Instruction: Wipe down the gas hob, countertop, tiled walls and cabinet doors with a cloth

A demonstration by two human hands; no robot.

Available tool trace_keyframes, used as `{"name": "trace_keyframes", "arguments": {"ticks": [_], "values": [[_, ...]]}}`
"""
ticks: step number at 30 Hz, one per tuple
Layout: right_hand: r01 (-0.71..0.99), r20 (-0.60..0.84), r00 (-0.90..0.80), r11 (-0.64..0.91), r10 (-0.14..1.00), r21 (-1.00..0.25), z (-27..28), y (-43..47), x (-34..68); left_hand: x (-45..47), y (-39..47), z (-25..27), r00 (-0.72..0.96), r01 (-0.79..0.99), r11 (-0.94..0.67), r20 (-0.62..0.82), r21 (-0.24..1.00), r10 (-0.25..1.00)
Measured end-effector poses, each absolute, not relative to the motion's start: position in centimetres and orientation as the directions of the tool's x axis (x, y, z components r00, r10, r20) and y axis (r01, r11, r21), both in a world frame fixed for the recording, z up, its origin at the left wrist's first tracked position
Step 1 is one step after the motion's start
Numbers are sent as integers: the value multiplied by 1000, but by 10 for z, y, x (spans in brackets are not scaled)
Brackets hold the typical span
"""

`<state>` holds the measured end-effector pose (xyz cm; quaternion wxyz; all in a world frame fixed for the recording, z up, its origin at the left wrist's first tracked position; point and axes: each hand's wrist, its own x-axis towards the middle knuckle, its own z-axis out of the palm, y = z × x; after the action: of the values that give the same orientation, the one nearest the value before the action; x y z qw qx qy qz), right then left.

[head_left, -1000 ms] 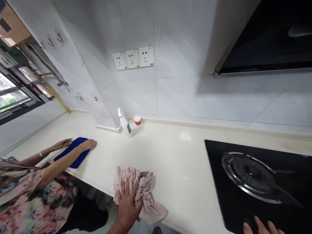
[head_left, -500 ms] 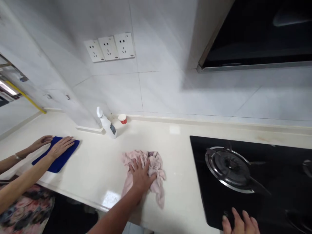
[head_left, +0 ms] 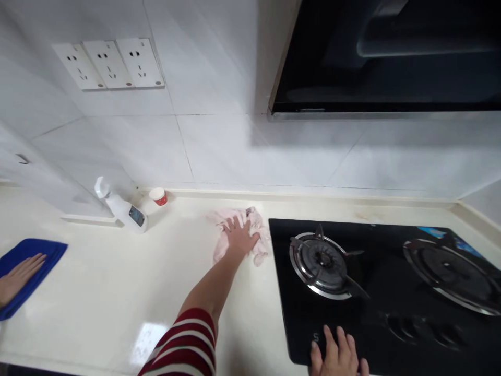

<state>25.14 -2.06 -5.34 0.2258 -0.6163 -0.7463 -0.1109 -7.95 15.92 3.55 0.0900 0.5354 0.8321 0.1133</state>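
Observation:
My left hand [head_left: 239,237], in a red and white striped sleeve, lies palm down with spread fingers on a crumpled pale pink cloth [head_left: 223,248]. It presses the cloth against the white countertop [head_left: 164,292], close to the left edge of the black gas cooktop [head_left: 376,324]. At the cooktop's front edge rests my right hand [head_left: 338,355], its fingers apart and nothing in them. A round burner [head_left: 323,261] with a metal pan support is just beyond that hand.
A white spray bottle [head_left: 127,211] and a red and white paper cup [head_left: 158,196] stand by the wall. Far left, another person's hand [head_left: 23,274] lies on a blue cloth [head_left: 50,253]. The dark range hood [head_left: 376,83] overhangs the cooktop; wall sockets [head_left: 109,63] are at upper left.
My left hand has slid the pink cloth away from me, toward the wall and the cooktop's back left corner. The view has turned right, and my right hand stays at the cooktop's front edge.

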Motion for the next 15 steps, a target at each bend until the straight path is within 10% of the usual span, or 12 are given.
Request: {"name": "trace_keyframes", "arguments": {"ticks": [10, 15], "values": [[951, 503, -89, 223, 860, -213, -38, -20, 247, 14, 3, 37, 54, 916, 13, -158, 400, 986], [939, 492, -86, 236, 866, -250, -42, -22, 249, 26, -116, -1, 352, 851, -327, 14, 411, 936]]}}
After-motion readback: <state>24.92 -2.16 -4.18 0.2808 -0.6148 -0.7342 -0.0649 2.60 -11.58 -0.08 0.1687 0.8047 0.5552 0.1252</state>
